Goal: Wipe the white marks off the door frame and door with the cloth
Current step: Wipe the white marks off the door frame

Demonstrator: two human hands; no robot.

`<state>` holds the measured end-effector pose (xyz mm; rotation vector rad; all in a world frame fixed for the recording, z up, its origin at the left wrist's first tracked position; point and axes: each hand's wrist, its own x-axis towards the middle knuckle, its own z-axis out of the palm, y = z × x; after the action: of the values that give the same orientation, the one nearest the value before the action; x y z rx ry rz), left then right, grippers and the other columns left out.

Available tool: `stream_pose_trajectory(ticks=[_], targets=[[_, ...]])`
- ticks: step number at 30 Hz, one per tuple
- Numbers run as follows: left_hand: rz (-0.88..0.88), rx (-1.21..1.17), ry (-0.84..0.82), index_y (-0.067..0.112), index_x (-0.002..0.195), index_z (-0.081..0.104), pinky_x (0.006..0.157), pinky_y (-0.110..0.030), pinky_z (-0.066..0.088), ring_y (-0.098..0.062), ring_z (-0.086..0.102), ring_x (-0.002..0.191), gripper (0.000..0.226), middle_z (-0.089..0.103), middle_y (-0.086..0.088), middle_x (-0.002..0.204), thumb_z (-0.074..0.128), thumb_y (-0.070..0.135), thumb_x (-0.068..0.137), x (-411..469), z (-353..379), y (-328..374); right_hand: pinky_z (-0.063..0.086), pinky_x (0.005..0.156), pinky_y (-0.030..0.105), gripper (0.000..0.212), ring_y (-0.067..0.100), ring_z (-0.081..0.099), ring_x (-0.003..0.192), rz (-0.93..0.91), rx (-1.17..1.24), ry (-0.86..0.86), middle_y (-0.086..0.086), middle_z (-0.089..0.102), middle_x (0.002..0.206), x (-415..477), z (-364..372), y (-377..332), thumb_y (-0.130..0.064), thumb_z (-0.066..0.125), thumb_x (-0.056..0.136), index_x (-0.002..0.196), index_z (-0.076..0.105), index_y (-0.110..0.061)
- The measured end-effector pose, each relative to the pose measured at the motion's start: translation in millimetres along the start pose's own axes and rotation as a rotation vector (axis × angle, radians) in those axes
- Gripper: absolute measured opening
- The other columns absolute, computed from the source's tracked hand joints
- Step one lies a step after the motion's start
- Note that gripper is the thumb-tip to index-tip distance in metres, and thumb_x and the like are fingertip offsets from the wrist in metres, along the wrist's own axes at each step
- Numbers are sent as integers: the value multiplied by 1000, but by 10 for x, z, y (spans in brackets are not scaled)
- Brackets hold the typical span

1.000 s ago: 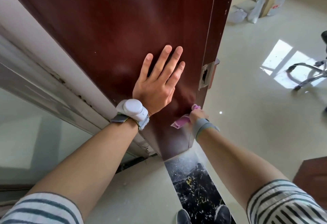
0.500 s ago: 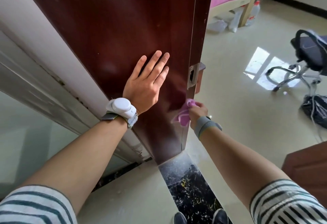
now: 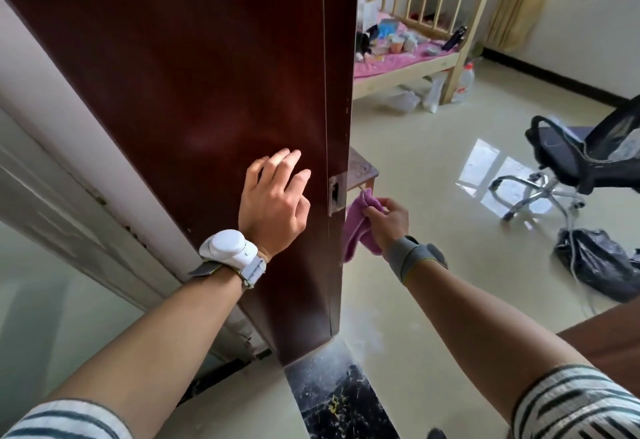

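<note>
While the left hand (image 3: pixel 273 203) hovers loose-fingered at the door (image 3: pixel 207 92), the right hand (image 3: pixel 389 222) pinches the purple cloth (image 3: pixel 356 230) just right of its edge, off the wood: mid-wipe, I'd say, needing contact next.

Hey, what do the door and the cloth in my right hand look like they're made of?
The door looks like wood or veneer, dark reddish-brown, semi-gloss: it shows a soft sheen, no clear grain. The cloth, pinched in the right hand, looks like purple microfibre or terry: fuzzy surface, limp folds.
</note>
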<state>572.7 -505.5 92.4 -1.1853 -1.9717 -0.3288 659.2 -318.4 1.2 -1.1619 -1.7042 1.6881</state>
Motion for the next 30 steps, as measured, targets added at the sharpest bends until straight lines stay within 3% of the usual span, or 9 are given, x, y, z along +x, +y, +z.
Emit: stream_pose_trajectory(ticks=[2, 4, 12, 15, 19, 23, 25, 27, 30], targets=[[-21, 7, 10, 6, 106, 72, 105, -48, 39, -33, 54, 125, 31, 61, -16, 131, 55, 10, 80, 114, 21, 86, 57, 58, 34, 10, 25, 68, 77, -38, 11, -34, 6, 70, 84, 120, -103, -95, -19, 67, 83, 80, 68, -28], [-33, 23, 28, 6, 106, 72, 107, -50, 38, -34, 52, 127, 30, 59, -18, 134, 57, 9, 79, 202, 29, 116, 55, 53, 32, 10, 24, 67, 74, -86, -12, -67, 6, 69, 84, 223, -143, -196, -21, 63, 84, 85, 70, -27], [-230, 221, 197, 2, 128, 62, 115, -53, 28, -36, 41, 138, 50, 46, -24, 146, 64, 3, 78, 676, 126, 345, 47, 54, 36, 24, 19, 55, 59, -433, -233, -299, 1, 61, 63, 790, -153, -647, -33, 59, 80, 66, 63, -14], [-303, 305, 244, 2, 136, 55, 116, -56, 26, -38, 34, 141, 54, 41, -26, 149, 63, 7, 83, 885, 132, 374, 52, 54, 39, 33, 26, 60, 63, -539, -257, -408, 9, 65, 69, 956, -175, -804, -39, 60, 80, 70, 62, -8], [-391, 429, 300, 2, 142, 49, 116, -58, 26, -40, 29, 144, 50, 36, -28, 151, 53, 19, 96, 1185, 98, 366, 50, 55, 34, 35, 20, 58, 65, -626, -234, -567, 4, 61, 73, 1196, -207, -1073, -39, 59, 79, 71, 62, -5], [-431, 492, 328, 3, 146, 42, 116, -57, 24, -42, 28, 144, 53, 34, -30, 152, 47, 27, 100, 1275, 128, 329, 57, 73, 40, 16, 12, 63, 86, -711, -150, -647, -12, 61, 104, 1284, -179, -1303, -39, 59, 72, 60, 65, -29], [-431, 518, 330, 2, 146, 39, 117, -58, 23, -43, 27, 144, 55, 33, -31, 151, 47, 30, 100, 1285, 186, 323, 56, 73, 35, 15, 6, 63, 90, -721, -107, -694, -18, 62, 109, 1351, -128, -1419, -34, 61, 71, 60, 68, -27], [-443, 547, 350, 1, 146, 37, 116, -60, 23, -45, 27, 143, 56, 33, -33, 150, 48, 30, 99, 1300, 254, 286, 56, 67, 36, 20, 6, 64, 80, -694, -46, -740, -14, 67, 98, 1433, -35, -1501, -29, 62, 70, 62, 70, -12], [-436, 574, 380, 0, 145, 34, 115, -62, 23, -48, 28, 141, 58, 34, -36, 148, 50, 28, 96, 1309, 313, 266, 50, 52, 48, 32, 17, 53, 57, -681, 6, -744, 18, 60, 63, 1491, 68, -1581, -33, 63, 68, 61, 62, -1]])
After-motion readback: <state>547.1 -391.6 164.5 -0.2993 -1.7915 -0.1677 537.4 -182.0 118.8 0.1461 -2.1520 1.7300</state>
